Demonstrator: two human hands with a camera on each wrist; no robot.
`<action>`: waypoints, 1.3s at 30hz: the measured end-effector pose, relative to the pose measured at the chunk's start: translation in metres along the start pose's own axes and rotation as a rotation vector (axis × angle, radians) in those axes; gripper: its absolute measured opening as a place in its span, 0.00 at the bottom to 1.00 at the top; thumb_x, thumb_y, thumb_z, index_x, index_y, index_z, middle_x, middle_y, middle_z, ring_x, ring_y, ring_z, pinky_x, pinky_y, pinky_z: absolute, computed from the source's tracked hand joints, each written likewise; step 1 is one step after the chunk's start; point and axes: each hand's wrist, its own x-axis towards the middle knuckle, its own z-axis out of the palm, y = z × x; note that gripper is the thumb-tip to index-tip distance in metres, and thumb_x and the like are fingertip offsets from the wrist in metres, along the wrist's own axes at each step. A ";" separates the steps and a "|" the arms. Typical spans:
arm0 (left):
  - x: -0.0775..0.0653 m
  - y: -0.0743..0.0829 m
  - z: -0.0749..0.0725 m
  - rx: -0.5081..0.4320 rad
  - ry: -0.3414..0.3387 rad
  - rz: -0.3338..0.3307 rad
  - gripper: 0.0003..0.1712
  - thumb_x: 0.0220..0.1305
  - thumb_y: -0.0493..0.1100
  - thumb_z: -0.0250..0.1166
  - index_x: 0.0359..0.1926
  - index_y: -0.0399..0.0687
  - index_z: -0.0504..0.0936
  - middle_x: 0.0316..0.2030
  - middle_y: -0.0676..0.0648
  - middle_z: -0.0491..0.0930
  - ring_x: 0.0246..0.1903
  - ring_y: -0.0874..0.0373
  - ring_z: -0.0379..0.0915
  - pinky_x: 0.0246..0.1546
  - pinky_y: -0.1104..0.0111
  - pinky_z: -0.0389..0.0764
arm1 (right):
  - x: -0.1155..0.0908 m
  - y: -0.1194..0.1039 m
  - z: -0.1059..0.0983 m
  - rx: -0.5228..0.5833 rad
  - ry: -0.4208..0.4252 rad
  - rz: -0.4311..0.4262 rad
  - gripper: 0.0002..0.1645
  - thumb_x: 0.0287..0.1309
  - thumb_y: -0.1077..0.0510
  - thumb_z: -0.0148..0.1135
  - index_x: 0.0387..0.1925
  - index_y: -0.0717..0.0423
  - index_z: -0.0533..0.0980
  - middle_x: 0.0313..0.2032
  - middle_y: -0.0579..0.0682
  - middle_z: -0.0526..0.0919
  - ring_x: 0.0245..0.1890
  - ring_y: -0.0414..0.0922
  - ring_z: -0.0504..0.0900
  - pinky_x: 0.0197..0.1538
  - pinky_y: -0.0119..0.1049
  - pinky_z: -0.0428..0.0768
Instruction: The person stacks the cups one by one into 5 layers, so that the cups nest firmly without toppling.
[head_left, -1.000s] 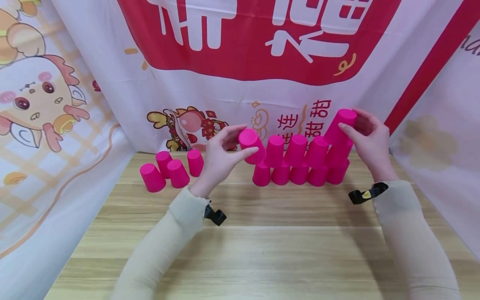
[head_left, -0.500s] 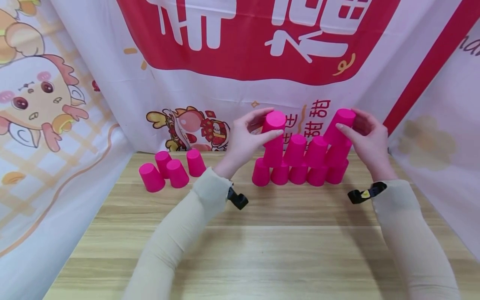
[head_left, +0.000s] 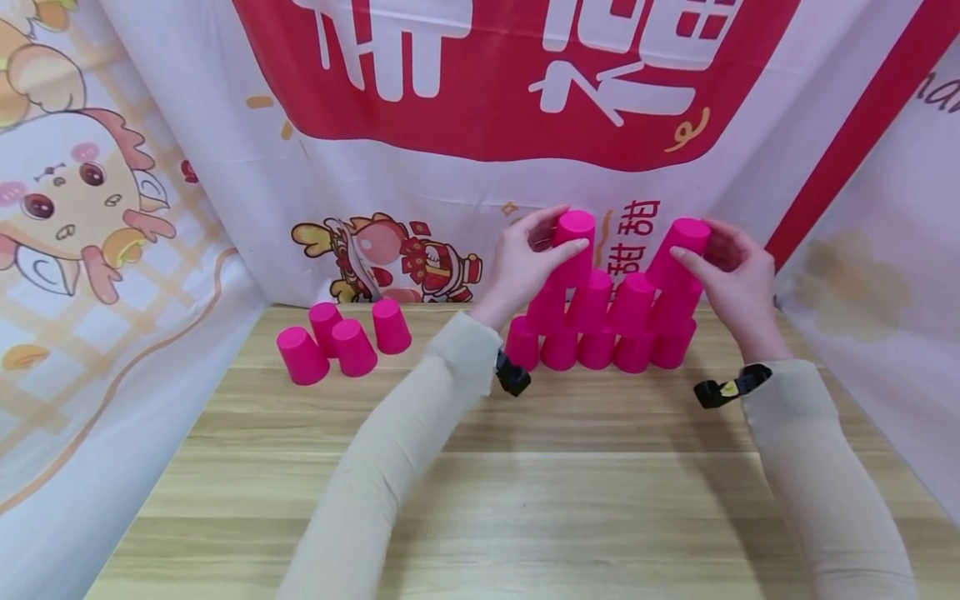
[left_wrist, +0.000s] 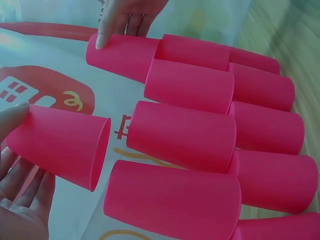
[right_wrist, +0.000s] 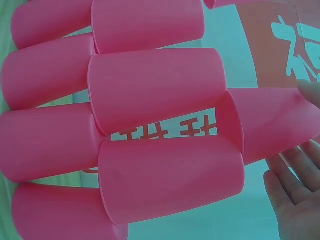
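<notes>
Pink cups, mouth down, form two rows: a bottom row [head_left: 558, 352] on the table and an upper row [head_left: 592, 307] bridging it. My left hand [head_left: 523, 265] grips a pink cup [head_left: 576, 254] between thumb and fingers, over the left part of the upper row. In the left wrist view, a small gap shows between that cup's rim [left_wrist: 100, 154] and the cups under it. At the right end, my right hand [head_left: 738, 275] holds another cup [head_left: 678, 250]; its rim overlaps two upper-row cups in the right wrist view, with thumb and fingers around its narrow end [right_wrist: 295, 117].
Several more pink cups [head_left: 354, 348] stand mouth down at the left of the wooden table [head_left: 517, 500]. A printed cloth backdrop [head_left: 450, 192] hangs close behind the stack, with cloth walls at left and right.
My left hand has carried its cup rightward and up, from the left end of the upper row to above that row. The right hand stays on its cup.
</notes>
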 end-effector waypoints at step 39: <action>-0.013 -0.008 -0.031 -0.009 0.020 0.047 0.38 0.59 0.46 0.78 0.70 0.54 0.75 0.63 0.53 0.78 0.61 0.61 0.73 0.59 0.67 0.76 | -0.018 -0.013 -0.011 0.075 0.099 -0.087 0.40 0.58 0.43 0.74 0.71 0.37 0.70 0.67 0.42 0.74 0.66 0.44 0.72 0.65 0.32 0.72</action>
